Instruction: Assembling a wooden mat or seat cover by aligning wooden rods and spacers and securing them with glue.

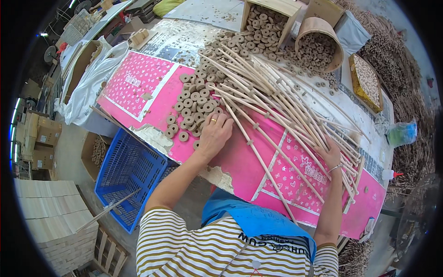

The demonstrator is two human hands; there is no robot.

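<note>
1. Hand, right (328,153): bracelet at the wrist; fingers curled round wooden sticks (300,114) toward their near right ends, gripping.
2. Hand, left (215,135): ring on one finger; palm down at the near edge of a pile of loose discs (194,96). Fingertips hidden among the pieces, so whether they pinch a disc or merely touch the pile cannot be told.
3. Sticks, pale, long: fanned across the table to the right of the pile, many overlapping, far ends beside the discs, near ends beneath and beyond the right forearm.
4. Discs, threaded: several sticks carry one partway along, for instance the threaded disc (249,142) on the stick lying nearest the body. This portion of the work is judged done.
5. Discs, loose, brown-grey, holed: heaped on the pink table covering (228,168) and spreading back to the containers. Judged as stock left over; by its bulk, the supply is far from used up.
6. Reserve, behind the pile: wooden box (290,23) and round wooden tub (318,24), both tipped toward the table and well filled with like discs.
7. Surroundings: yellow box (369,102) of pale small pieces at far right; white squeeze bottle (390,175) with red tip near the right edge; blue crate (131,171) below the table's left side.
</note>
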